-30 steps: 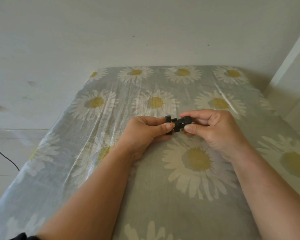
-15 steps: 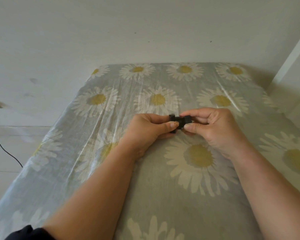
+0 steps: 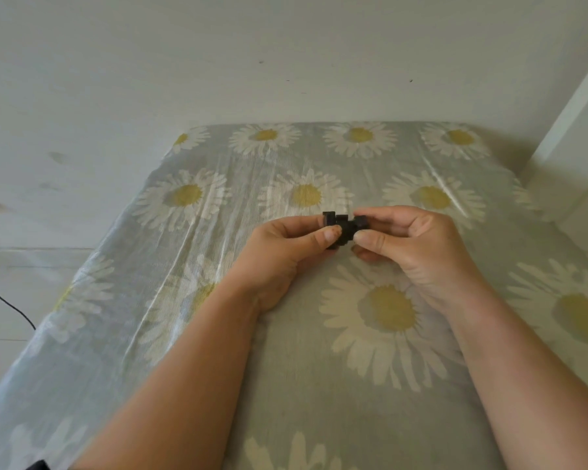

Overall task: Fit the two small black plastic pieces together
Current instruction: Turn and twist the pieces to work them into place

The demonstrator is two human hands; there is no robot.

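Note:
Two small black plastic pieces (image 3: 344, 225) are pressed against each other between my hands, just above the table's middle. My left hand (image 3: 279, 256) pinches the left piece (image 3: 330, 219) with thumb and fingers. My right hand (image 3: 418, 245) pinches the right piece (image 3: 360, 221) the same way. The pieces touch and overlap in the middle; fingers hide their undersides, so I cannot tell how deep the joint is.
The table (image 3: 319, 385) is covered with a grey cloth printed with white and yellow daisies. A white wall stands behind it, a white post (image 3: 574, 130) at the right, and a thin black cable (image 3: 7, 300) lies on the floor at the left.
The two pieces have been pushed closer together and now form one compact block. Both hands have kept their grip and stayed in about the same spot.

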